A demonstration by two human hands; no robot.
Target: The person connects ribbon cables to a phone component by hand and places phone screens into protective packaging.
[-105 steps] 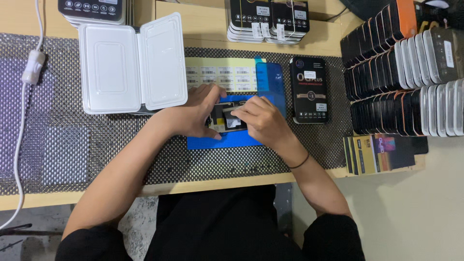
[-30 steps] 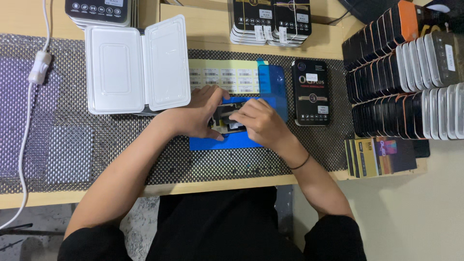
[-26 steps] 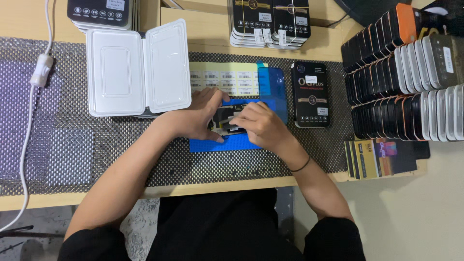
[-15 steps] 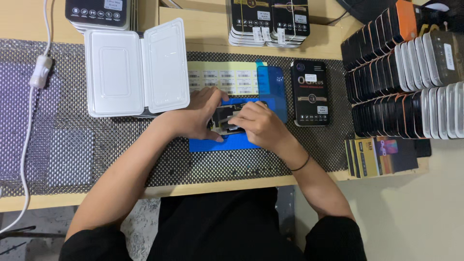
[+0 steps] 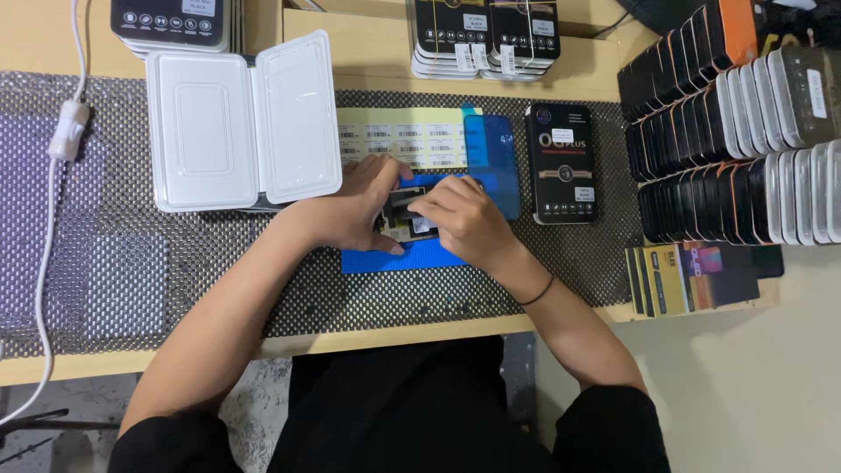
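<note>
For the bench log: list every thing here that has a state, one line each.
white clamshell case: open, lying flat on the mesh mat
small dark item: held between both hands over the blue pad
left hand: gripping the item's left side
right hand: pressing on the item from above
black boxed package: closed, lying flat
label sheet: flat, partly under the hands
</note>
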